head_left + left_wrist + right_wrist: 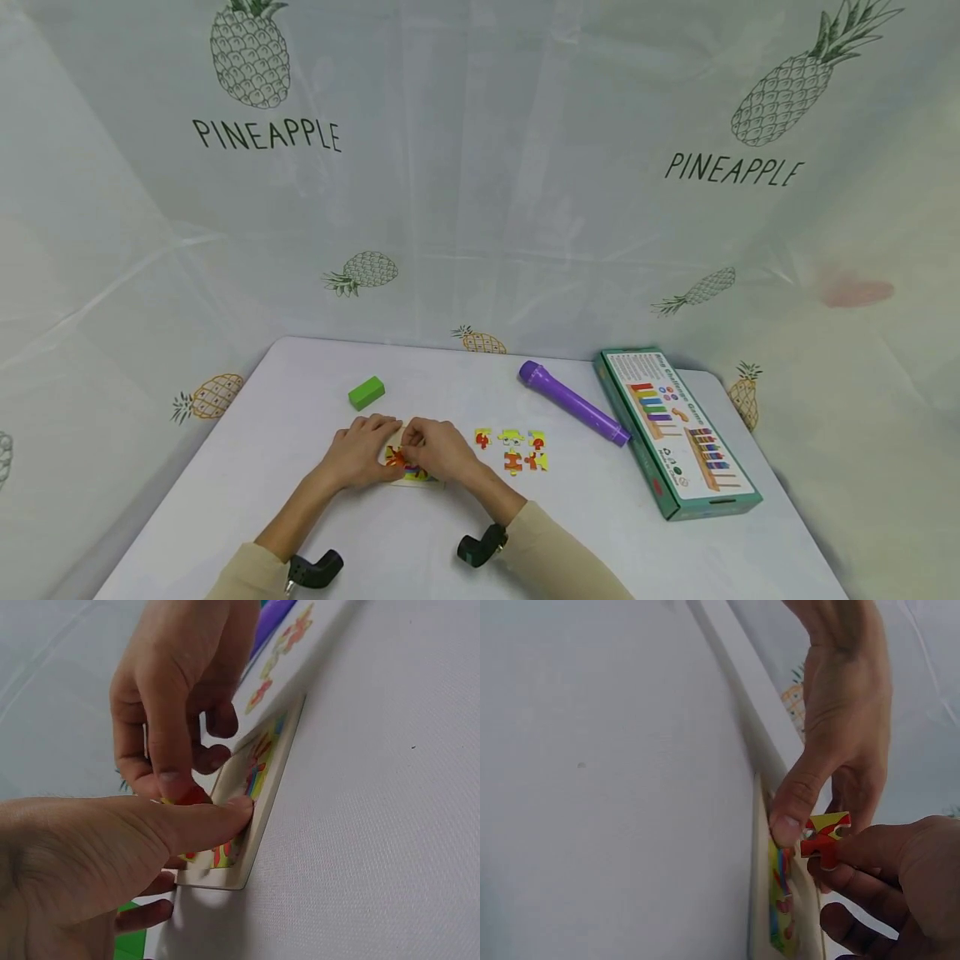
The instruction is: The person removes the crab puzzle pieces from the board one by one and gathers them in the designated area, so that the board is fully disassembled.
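Note:
My right hand (442, 450) pinches a small red and yellow jigsaw piece (826, 838) between thumb and index finger, just above a shallow wooden puzzle tray (274, 780). My left hand (363, 454) spans the tray's left side. Its straight thumb (217, 821) rests on the colourful pieces (782, 892) fitted inside, while the other fingers reach past the far side. In the right wrist view the held piece is right beside the left thumb. Both hands cover much of the tray in the head view.
Several loose jigsaw pieces (512, 461) lie to the right of the tray. Behind the left hand is a green block (366, 392). A purple microphone-shaped tube (573, 402) lies diagonally at the back right, its end near a green and white game box (678, 425). A pineapple-printed curtain (480, 192) hangs behind the table.

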### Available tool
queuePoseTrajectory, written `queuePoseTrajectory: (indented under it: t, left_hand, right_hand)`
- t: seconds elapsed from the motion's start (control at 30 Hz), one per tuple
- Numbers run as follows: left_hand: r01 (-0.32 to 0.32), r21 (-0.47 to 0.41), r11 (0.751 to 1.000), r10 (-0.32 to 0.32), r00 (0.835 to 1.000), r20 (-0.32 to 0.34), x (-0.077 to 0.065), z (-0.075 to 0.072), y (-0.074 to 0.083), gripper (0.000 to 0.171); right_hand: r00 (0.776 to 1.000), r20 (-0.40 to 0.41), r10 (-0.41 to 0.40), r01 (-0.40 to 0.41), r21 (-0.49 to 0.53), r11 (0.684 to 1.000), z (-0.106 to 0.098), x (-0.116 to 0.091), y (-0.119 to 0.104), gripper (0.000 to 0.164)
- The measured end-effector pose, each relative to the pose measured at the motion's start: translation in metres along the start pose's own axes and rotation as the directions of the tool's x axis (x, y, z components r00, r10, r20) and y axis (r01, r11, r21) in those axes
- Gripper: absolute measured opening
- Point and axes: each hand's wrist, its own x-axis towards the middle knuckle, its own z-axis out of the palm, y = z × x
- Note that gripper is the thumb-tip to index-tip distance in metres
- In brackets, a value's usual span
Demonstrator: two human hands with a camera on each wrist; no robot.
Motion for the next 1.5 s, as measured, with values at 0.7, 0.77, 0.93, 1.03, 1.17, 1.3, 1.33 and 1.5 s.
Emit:
queuePoseTrajectory:
  t: [0.7, 0.77, 0.93, 1.03, 1.17, 1.3, 1.33, 1.5]
  left_hand:
    - [-0.031, -0.013, 0.999, 0.030, 0.999, -0.041, 0.000, 0.007, -0.004, 0.078]
    - [-0.026, -0.014, 1.000, 0.025, 0.999, -0.035, -0.001, 0.006, -0.004, 0.078]
    - [-0.013, -0.019, 1.000, 0.012, 1.000, -0.020, -0.001, 0.004, -0.004, 0.078]
    - [-0.014, -0.016, 1.000, 0.014, 1.000, -0.018, -0.001, 0.004, -0.004, 0.078]
    - [-0.015, -0.020, 1.000, 0.014, 1.000, -0.019, -0.001, 0.004, -0.004, 0.077]
    - [-0.016, -0.024, 1.000, 0.015, 1.000, -0.019, -0.001, 0.003, -0.004, 0.078]
    - [-0.016, -0.024, 1.000, 0.015, 1.000, -0.019, -0.001, 0.004, -0.004, 0.078]
    - [-0.015, -0.020, 1.000, 0.015, 1.000, -0.016, -0.001, 0.004, -0.003, 0.078]
  right_hand:
    - [0.999, -0.031, 0.039, -0.038, 0.042, 0.998, -0.053, -0.027, 0.028, 0.004]
    - [0.998, -0.032, 0.051, -0.050, 0.032, 0.998, -0.060, -0.031, 0.033, 0.005]
    - [0.995, -0.021, 0.100, -0.100, 0.025, 0.995, -0.073, -0.043, 0.046, 0.004]
    - [0.990, -0.007, 0.142, -0.142, 0.021, 0.990, -0.077, -0.050, 0.053, 0.004]
    - [0.983, 0.004, 0.183, -0.183, 0.003, 0.983, -0.077, -0.056, 0.063, 0.003]
    - [0.981, -0.010, 0.192, -0.192, -0.018, 0.981, -0.077, -0.061, 0.069, 0.002]
    - [0.982, -0.016, 0.188, -0.189, -0.025, 0.982, -0.078, -0.062, 0.070, 0.002]
    - [0.984, -0.034, 0.174, -0.175, -0.043, 0.984, -0.078, -0.064, 0.073, 0.004]
